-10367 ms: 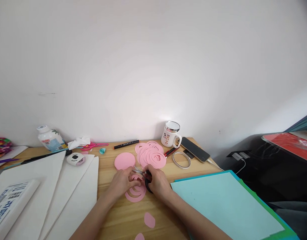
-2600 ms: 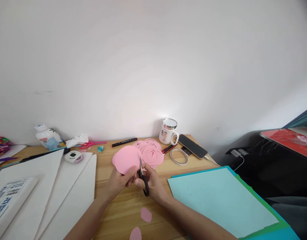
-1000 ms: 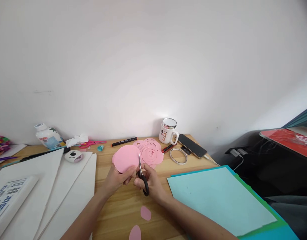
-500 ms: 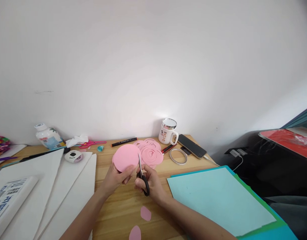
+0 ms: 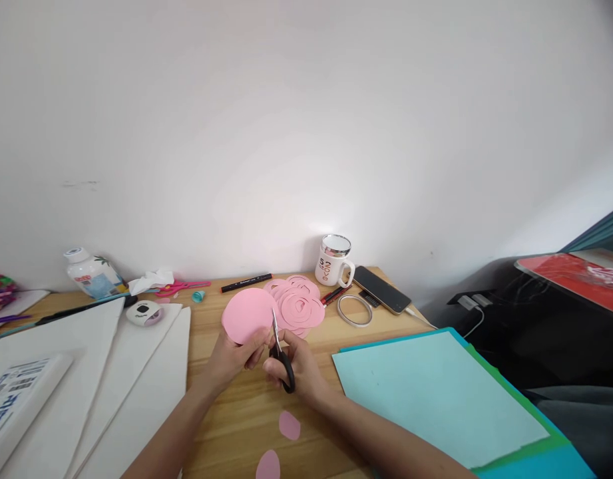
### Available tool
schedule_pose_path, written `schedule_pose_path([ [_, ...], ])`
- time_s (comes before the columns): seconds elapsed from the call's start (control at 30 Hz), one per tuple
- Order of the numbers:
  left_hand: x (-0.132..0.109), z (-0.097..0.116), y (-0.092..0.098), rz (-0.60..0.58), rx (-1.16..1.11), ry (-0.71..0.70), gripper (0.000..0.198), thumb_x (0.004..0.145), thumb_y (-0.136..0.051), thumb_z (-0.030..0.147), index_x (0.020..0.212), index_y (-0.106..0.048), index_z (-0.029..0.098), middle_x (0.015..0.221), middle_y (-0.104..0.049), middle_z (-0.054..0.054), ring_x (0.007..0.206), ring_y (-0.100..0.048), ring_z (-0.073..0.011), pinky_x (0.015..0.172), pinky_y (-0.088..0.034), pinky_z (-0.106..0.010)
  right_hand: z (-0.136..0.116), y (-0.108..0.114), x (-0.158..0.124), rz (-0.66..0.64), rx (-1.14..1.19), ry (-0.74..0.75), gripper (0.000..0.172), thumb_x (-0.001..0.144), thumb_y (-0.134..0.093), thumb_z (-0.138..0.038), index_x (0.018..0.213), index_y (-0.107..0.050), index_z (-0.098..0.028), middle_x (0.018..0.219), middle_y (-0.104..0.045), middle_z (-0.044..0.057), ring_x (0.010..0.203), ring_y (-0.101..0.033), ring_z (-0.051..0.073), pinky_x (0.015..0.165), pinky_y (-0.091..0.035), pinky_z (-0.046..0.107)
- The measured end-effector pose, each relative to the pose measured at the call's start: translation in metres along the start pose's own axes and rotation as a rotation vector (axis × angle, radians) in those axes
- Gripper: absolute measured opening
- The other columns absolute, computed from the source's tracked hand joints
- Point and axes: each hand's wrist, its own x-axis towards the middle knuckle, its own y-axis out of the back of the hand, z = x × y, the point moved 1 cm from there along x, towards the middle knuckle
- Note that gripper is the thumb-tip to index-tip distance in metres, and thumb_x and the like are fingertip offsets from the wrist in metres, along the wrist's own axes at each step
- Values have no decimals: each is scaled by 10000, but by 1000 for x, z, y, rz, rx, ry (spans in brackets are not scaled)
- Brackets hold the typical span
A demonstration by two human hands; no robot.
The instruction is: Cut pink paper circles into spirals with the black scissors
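My left hand [image 5: 232, 360] pinches the lower edge of a pink paper circle [image 5: 246, 315] and holds it up above the wooden desk [image 5: 236, 426]. My right hand [image 5: 299, 365] grips black-handled scissors [image 5: 282, 359], blades pointing up into the circle's right edge. Just behind lies a pile of pink circles cut into spirals [image 5: 300, 307]. Two small pink scraps [image 5: 289, 425] lie on the desk near my forearms.
White sheets [image 5: 111, 372] and a printed booklet [image 5: 16, 399] cover the left. Teal and green paper [image 5: 436, 392] lies at the right. Along the wall: bottle [image 5: 91, 273], pink scissors [image 5: 179, 287], black marker [image 5: 246, 283], mug [image 5: 333, 259], phone [image 5: 383, 290], tape ring [image 5: 355, 311].
Ten seconds ago both hands worked a spiral flat on the desk; now a whole circle is held up. Over the last second the scissors crept slightly along its edge.
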Motion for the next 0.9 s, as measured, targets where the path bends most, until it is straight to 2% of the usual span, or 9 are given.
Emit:
schedule_pose_path([
  [0.37, 0, 0, 4, -54, 42, 12, 313, 747, -565, 403, 546, -501, 173, 392, -407, 51, 393, -347, -85, 391, -285, -213, -9, -1, 1, -63, 52, 78, 470, 586, -763, -473, 819, -439, -224, 571, -523, -60, 505, -464, 111, 489, -345, 216],
  [0.57, 0, 1, 7, -90, 6, 25, 300, 748, -571, 383, 554, -506, 163, 405, -421, 49, 396, -356, -79, 388, -286, -202, -4, 1, 1, -24, 43, 64, 463, 573, -783, -429, 820, -459, -211, 559, -498, -73, 462, -407, 84, 428, -323, 189],
  [0.9, 1, 0, 11, -78, 39, 18, 266, 746, -575, 384, 603, -533, 162, 407, -426, 51, 392, -364, -85, 390, -311, -206, -7, 0, 0, 6, 10, 34, 396, 606, -743, -402, 784, -444, -213, 474, -494, -97, 353, -401, 64, 344, -279, 160],
])
